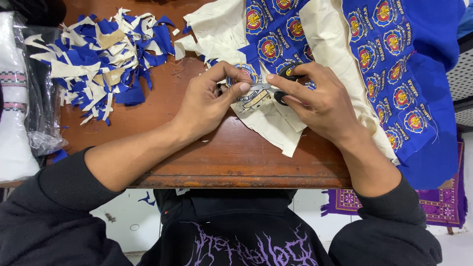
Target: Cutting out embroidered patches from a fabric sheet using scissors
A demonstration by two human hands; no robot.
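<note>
Over patch (245, 74), both hands curled

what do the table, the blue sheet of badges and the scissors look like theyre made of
Table: looks like varnished wood, reddish-brown with grain and a worn, chipped front edge.
Blue sheet of badges: seemingly woven cloth with embroidered emblems on cream backing; it drapes and folds.
Scissors: shiny metal blades, black handles, probably plastic.
</note>
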